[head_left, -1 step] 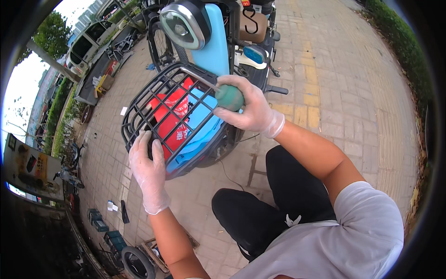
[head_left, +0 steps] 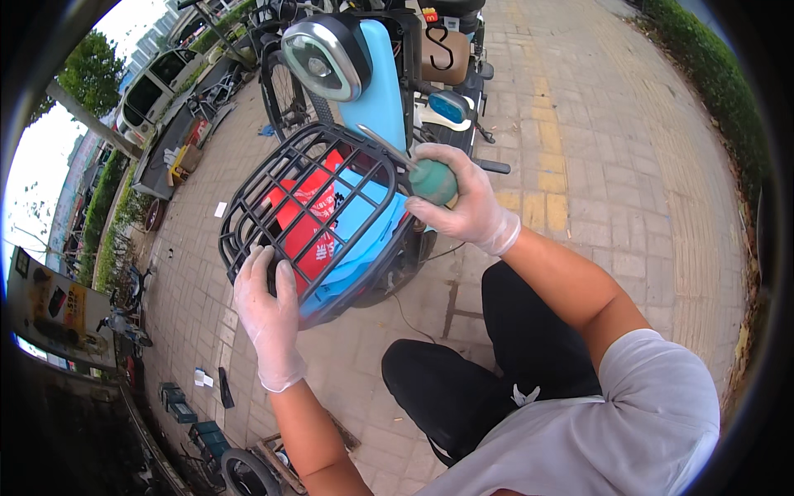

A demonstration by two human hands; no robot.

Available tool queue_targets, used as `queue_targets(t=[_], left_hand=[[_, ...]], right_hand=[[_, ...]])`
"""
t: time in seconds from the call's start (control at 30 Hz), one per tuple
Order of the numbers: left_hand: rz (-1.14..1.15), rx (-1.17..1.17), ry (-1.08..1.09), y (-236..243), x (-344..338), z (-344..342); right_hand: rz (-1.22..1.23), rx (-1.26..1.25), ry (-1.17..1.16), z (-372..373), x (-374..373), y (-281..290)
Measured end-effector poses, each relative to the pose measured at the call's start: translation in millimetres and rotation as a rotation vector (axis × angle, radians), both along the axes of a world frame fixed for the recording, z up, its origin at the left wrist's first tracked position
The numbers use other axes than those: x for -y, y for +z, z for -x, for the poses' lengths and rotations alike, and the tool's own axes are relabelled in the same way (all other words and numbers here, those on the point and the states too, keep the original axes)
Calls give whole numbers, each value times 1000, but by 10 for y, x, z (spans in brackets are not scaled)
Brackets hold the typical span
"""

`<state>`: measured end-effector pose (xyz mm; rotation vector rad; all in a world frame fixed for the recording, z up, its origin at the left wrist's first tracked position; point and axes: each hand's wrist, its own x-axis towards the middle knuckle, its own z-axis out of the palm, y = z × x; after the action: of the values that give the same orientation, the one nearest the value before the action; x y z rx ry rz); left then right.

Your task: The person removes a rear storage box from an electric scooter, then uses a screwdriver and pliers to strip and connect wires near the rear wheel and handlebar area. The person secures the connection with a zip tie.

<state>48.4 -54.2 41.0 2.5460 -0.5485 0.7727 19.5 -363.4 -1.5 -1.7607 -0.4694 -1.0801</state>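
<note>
A black metal front basket (head_left: pixel 347 245) of a light-blue two-wheeler (head_left: pixel 380 99) holds red (head_left: pixel 289 217) and light-blue (head_left: pixel 364 223) items. My left hand (head_left: pixel 267 318), in a clear glove, has its fingers curled over the basket's near left edge. My right hand (head_left: pixel 475 207), also gloved, grips the rounded green handle of a screwdriver (head_left: pixel 432 183) beside the basket's right side. The metal shaft points up and left toward the back right corner of the basket; whether it touches is unclear. The scooter's headlight (head_left: pixel 318 59) sits above the basket.
My knees rest low on the brick pavement (head_left: pixel 620 182). A loose tyre (head_left: pixel 248 471) and green toolboxes (head_left: pixel 175 401) lie lower left, near a standing sign (head_left: pixel 58 306). A white vehicle (head_left: pixel 157 87) stands upper left. A hedge (head_left: pixel 703 74) runs along the right.
My right hand and the screwdriver have moved right, the shaft tip shifting right along the back of the basket. My left hand keeps its hold; it and the basket appear slightly lower in view.
</note>
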Motion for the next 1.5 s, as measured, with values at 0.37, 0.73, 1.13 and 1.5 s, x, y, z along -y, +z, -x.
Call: queue_targets(t=[0.37, 0.73, 1.13, 1.5], left_hand=[[612, -372, -425, 1214, 1549, -1150], [974, -436, -515, 1115, 1851, -1728], [650, -149, -355, 1060, 1910, -1477], [-141, -423, -216, 1893, 2255, -1478]], right_hand=[[90, -1274, -519, 396, 2223, -2567], [246, -1825, -72, 445, 2892, -4720], [230, -96, 315, -970, 2302, -141], [1102, 474, -29, -1518, 1672, 1296]])
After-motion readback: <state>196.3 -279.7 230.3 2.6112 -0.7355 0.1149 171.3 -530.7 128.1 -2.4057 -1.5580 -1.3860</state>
